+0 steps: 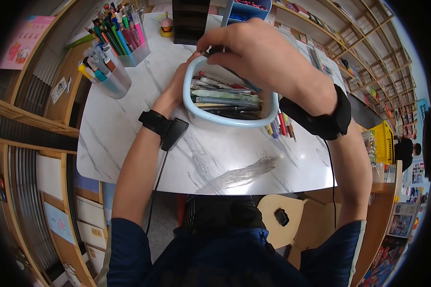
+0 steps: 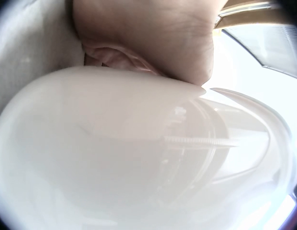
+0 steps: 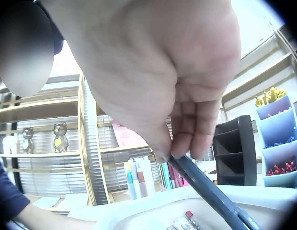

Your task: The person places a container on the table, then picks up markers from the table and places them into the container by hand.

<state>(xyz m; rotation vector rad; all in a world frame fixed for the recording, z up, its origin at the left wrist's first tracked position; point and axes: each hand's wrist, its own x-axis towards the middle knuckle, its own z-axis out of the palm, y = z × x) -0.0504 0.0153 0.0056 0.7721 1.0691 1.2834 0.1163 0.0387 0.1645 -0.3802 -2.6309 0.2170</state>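
A white tub with a pale blue rim (image 1: 225, 123) stands on the marble table, with several pens (image 1: 225, 98) lying inside. My left hand (image 1: 178, 82) rests against the tub's left side; in the left wrist view that hand (image 2: 148, 38) touches the white wall (image 2: 115, 143), its fingertips hidden. Above the tub, my right hand (image 1: 254, 52) pinches a dark pen. The right wrist view shows the right hand (image 3: 163, 72) with thumb and fingers on the upper end of the dark grey-blue pen (image 3: 206, 189), which slants down over the tub's opening.
Clear holders (image 1: 115, 83) full of markers stand at the back left. A black organizer (image 1: 190, 21) and a blue compartment box (image 1: 244, 12) stand at the back. Several loose pens (image 1: 282, 125) lie right of the tub. A small yellow-based object (image 1: 166, 28) sits near the organizer.
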